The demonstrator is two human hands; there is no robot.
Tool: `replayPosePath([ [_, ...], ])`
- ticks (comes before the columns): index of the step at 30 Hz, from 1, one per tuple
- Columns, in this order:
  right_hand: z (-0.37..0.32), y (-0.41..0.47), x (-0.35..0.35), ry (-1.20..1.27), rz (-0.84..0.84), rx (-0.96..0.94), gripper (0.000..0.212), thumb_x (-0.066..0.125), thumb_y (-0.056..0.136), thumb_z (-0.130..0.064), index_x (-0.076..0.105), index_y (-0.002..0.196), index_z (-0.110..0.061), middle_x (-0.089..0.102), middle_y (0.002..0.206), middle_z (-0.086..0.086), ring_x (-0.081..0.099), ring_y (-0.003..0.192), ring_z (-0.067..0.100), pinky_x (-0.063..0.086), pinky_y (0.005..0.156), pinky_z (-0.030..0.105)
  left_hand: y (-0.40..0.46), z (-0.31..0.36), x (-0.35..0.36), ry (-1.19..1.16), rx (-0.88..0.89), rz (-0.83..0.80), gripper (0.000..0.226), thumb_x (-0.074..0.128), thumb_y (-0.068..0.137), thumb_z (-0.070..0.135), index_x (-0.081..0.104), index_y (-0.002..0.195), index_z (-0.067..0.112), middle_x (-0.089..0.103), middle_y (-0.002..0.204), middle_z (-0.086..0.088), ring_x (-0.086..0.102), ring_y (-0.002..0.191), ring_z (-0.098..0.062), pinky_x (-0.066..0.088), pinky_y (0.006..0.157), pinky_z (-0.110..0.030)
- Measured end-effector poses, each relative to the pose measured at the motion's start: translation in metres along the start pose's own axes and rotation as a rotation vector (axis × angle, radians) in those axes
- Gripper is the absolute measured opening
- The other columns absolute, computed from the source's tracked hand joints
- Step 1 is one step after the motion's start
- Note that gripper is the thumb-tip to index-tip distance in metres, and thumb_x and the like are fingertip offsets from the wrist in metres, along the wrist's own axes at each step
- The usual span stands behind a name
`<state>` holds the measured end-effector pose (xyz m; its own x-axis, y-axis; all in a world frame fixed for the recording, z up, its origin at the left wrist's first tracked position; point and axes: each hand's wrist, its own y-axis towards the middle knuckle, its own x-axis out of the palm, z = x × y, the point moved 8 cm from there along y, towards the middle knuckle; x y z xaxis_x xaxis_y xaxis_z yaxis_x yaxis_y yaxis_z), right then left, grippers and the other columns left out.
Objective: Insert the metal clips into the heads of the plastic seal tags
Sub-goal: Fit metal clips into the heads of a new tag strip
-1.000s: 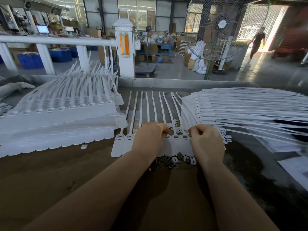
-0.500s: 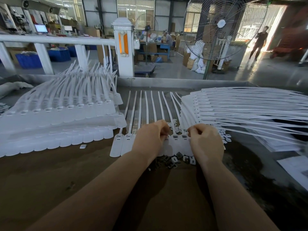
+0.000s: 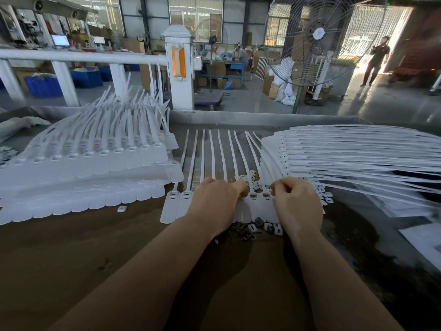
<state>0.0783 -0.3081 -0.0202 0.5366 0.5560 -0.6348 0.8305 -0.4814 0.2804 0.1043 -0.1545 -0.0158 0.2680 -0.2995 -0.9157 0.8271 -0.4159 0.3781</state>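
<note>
A row of white plastic seal tags lies flat on the brown table, straps pointing away from me. My left hand rests curled over the middle tag heads, fingertips hidden. My right hand sits curled over the right end of the row, thumb and fingers pinched together near a tag head; whether a clip is in them cannot be made out. Small metal clips lie in a loose pile just below the tags, between my wrists. More clips lie under the right-hand stack.
A big stack of tags fills the table's left side, straps curving upward. Another stack fans out to the right. One loose white piece lies by the left stack. A white railing and a floor fan stand beyond.
Both hands have stayed over the tag heads, with only slight finger movement. The view has shifted a little.
</note>
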Motion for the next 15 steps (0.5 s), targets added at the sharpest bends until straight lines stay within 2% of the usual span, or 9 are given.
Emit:
replayPosePath([
  [3,0.0,0.0,0.0,-0.006,0.002,0.0,0.023,0.046,0.095,-0.026,0.069,0.093,-0.021,0.064,0.093,0.001,0.052,0.081,0.017,0.035,0.067,0.027,-0.001,0.004,0.004,0.062,0.065,-0.07,0.047,0.05,0.086,0.001,0.046,0.119,0.034,0.067,0.1,0.002,0.06,0.097,-0.02,0.031,0.102,-0.03],
  [5,0.0,-0.001,-0.001,-0.007,0.003,0.001,0.023,0.046,0.095,-0.026,0.069,0.094,-0.021,0.064,0.094,0.001,0.051,0.081,0.016,0.035,0.067,0.027,-0.002,0.003,0.003,0.0,0.048,-0.083,0.047,0.049,0.086,0.002,0.048,0.119,0.035,0.068,0.104,0.006,0.058,0.1,-0.017,0.032,0.101,-0.029],
  [7,0.0,-0.001,-0.001,-0.001,0.004,0.003,0.023,0.046,0.095,-0.026,0.069,0.094,-0.021,0.064,0.095,0.001,0.051,0.082,0.016,0.035,0.067,0.027,-0.002,-0.006,0.003,-0.242,-0.049,-0.088,0.044,0.047,0.089,0.0,0.054,0.115,0.034,0.067,0.108,0.013,0.057,0.106,-0.011,0.039,0.094,-0.02],
  [9,0.0,-0.002,-0.001,0.002,0.006,0.004,0.023,0.046,0.096,-0.026,0.069,0.094,-0.021,0.064,0.095,0.0,0.051,0.081,0.016,0.035,0.067,0.026,-0.003,-0.015,0.008,-0.498,-0.143,-0.134,0.044,0.046,0.088,-0.005,0.058,0.103,0.034,0.066,0.104,0.016,0.057,0.107,-0.003,0.038,0.081,-0.004],
  [10,0.0,-0.001,-0.001,0.001,0.008,0.003,0.023,0.046,0.096,-0.026,0.069,0.094,-0.021,0.064,0.094,0.0,0.05,0.081,0.015,0.034,0.067,0.026,-0.004,-0.017,0.009,-0.585,-0.172,-0.144,0.045,0.046,0.088,-0.007,0.057,0.097,0.036,0.066,0.101,0.016,0.058,0.106,-0.001,0.038,0.077,0.0],
  [12,0.0,-0.001,-0.002,-0.006,0.013,0.002,0.023,0.046,0.096,-0.026,0.069,0.094,-0.021,0.063,0.094,0.0,0.049,0.079,0.015,0.032,0.066,0.026,-0.005,-0.019,0.008,-0.663,-0.198,-0.125,0.045,0.047,0.088,-0.006,0.058,0.094,0.037,0.065,0.096,0.016,0.059,0.102,0.0,0.039,0.077,0.0],
  [15,0.001,0.0,-0.002,-0.011,0.017,0.004,0.024,0.046,0.095,-0.026,0.069,0.096,-0.021,0.064,0.098,0.001,0.049,0.08,0.014,0.033,0.067,0.026,-0.006,-0.013,-0.002,-0.574,-0.146,-0.046,0.03,0.058,0.088,0.005,0.067,0.104,0.03,0.059,0.091,0.022,0.055,0.09,0.005,0.037,0.072,0.003],
])
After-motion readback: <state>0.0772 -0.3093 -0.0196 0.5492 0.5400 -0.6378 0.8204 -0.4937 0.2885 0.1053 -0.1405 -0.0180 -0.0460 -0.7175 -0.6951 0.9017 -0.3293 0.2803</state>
